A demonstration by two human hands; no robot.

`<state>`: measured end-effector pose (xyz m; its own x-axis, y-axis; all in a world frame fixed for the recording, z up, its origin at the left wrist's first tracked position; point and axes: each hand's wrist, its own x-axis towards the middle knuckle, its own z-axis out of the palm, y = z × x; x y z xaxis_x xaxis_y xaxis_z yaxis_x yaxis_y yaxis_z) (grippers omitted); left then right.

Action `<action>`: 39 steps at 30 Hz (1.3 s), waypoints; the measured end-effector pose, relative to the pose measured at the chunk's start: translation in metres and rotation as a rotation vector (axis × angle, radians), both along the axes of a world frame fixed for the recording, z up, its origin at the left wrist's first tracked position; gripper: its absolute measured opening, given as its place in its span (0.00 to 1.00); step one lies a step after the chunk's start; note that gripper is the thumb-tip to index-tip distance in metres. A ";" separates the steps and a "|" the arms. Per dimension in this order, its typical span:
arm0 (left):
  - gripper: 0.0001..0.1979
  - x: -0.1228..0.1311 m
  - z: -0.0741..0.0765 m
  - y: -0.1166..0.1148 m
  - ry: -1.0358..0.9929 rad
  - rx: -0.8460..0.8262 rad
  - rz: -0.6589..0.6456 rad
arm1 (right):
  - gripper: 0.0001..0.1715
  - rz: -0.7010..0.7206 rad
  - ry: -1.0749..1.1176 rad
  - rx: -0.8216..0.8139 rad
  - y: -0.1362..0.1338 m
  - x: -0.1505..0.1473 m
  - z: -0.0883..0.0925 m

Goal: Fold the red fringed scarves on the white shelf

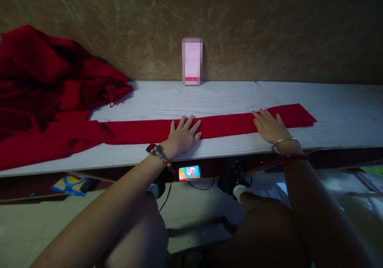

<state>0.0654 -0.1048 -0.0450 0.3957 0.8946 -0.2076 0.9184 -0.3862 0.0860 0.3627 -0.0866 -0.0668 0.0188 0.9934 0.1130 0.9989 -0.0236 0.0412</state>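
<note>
A long red scarf (227, 125), folded into a narrow band, lies stretched across the white wooden tabletop (209, 96). Its left end runs into a bunched heap of red cloth (44, 92) with fringe. My left hand (182, 135) lies flat on the band near its middle, fingers spread, a ring on one finger and a beaded bracelet at the wrist. My right hand (269, 126) rests flat on the band toward its right end, fingers stretched out, with a metal bangle and a red cord at the wrist.
A pink upright box (192, 61) stands at the back of the table against the brown marbled wall. Under the table's front edge sit a small lit screen (189, 172), cables, and a colourful item (72, 183) on a lower shelf. My knees are below.
</note>
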 end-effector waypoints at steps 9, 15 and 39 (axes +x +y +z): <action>0.27 0.001 0.002 -0.001 -0.008 -0.021 0.012 | 0.32 -0.268 0.069 0.000 -0.008 0.007 0.017; 0.27 0.000 0.001 -0.001 -0.004 -0.006 0.011 | 0.33 -0.364 0.156 -0.035 -0.008 0.024 0.027; 0.28 0.065 -0.003 0.006 -0.089 0.060 -0.164 | 0.34 -0.217 0.079 -0.232 0.022 0.121 0.028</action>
